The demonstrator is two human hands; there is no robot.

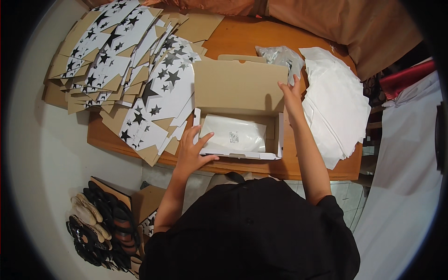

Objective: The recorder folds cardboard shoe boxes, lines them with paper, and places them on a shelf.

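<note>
A cardboard box (pixel 274 155) with white outer walls and a brown inside lies in front of me, its lid (pixel 240 86) raised at the back. Inside is a flat, whitish plastic packet (pixel 233 133) with a small dark printed patch. My left hand (pixel 190 151) grips the box's front left corner, with its fingers over the wall and its thumb along the front. At the lid's right edge, my right hand (pixel 292 95) holds the board between thumb and fingers.
Flat box blanks with black stars (pixel 158 93) pile up on the left of the wooden table (pixel 224 39). White sheets (pixel 333 102) are stacked on the right. A clear plastic bag (pixel 280 56) lies behind the lid. Shoes (pixel 102 219) stand on the floor at lower left.
</note>
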